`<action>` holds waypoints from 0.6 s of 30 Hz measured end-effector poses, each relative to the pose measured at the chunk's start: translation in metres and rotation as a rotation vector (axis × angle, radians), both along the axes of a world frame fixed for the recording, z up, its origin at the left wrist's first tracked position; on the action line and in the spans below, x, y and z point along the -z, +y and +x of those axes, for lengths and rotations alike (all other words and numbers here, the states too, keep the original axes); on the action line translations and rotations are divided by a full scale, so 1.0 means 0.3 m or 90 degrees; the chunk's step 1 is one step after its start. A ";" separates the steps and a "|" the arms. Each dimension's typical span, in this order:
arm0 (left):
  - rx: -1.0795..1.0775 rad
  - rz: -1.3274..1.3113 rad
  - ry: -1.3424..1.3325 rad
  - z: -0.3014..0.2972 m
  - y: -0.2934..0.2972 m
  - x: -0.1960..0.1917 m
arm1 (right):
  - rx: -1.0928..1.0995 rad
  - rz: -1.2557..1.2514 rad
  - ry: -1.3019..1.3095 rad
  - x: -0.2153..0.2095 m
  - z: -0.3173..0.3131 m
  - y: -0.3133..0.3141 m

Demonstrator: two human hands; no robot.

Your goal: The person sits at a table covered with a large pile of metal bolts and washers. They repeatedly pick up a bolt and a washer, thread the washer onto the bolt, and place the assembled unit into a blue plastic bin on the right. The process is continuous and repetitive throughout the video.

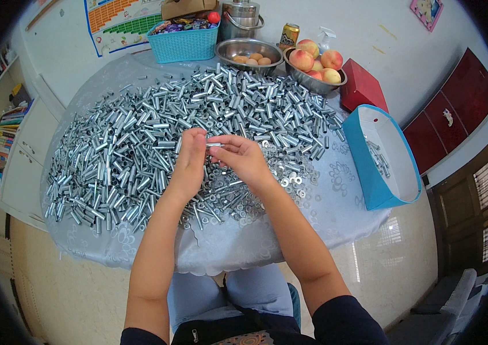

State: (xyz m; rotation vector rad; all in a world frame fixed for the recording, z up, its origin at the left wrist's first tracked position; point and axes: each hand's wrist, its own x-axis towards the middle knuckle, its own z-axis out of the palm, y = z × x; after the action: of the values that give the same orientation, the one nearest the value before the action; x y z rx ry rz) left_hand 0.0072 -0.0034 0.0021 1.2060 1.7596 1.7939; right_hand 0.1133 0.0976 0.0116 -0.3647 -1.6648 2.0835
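Note:
Above a wide heap of silver metal tubes [134,123], my two hands meet at the middle of the table. My right hand [245,164] pinches a small silver metal piece [215,145] between thumb and fingers; its exact kind is hard to make out. Fingers closed together, my left hand [189,164] is held upright against the right fingertips, and what it grips is hidden. Flat metal washers [293,178] lie loose to the right of and below my hands. Long thin bolts or pins [212,213] lie among the pieces near my wrists.
A blue fabric bin [364,164] with several metal tubes in it stands at the right edge. Along the back are a turquoise basket [182,46], a bowl of eggs [226,50], a bowl of peaches [336,87], a can [289,35] and a red box [364,86].

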 end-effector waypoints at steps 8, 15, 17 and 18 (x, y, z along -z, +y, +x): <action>0.240 0.167 -0.359 -0.007 -0.012 -0.069 | -0.009 0.025 0.047 -0.021 0.007 -0.012; 0.071 -0.032 -0.317 -0.089 -0.026 -0.024 | 0.019 0.059 0.064 -0.006 0.005 0.008; 0.031 -0.075 -0.285 -0.049 -0.017 -0.050 | 0.033 0.096 0.077 0.006 0.001 0.016; 0.019 -0.070 -0.272 -0.037 -0.014 -0.050 | 0.051 0.124 0.060 0.000 0.001 0.007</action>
State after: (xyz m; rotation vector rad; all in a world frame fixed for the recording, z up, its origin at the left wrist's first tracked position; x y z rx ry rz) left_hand -0.0040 -0.0077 0.0170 0.7328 1.5581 1.7515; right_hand 0.1135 0.0998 0.0117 -0.2623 -1.7487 1.8343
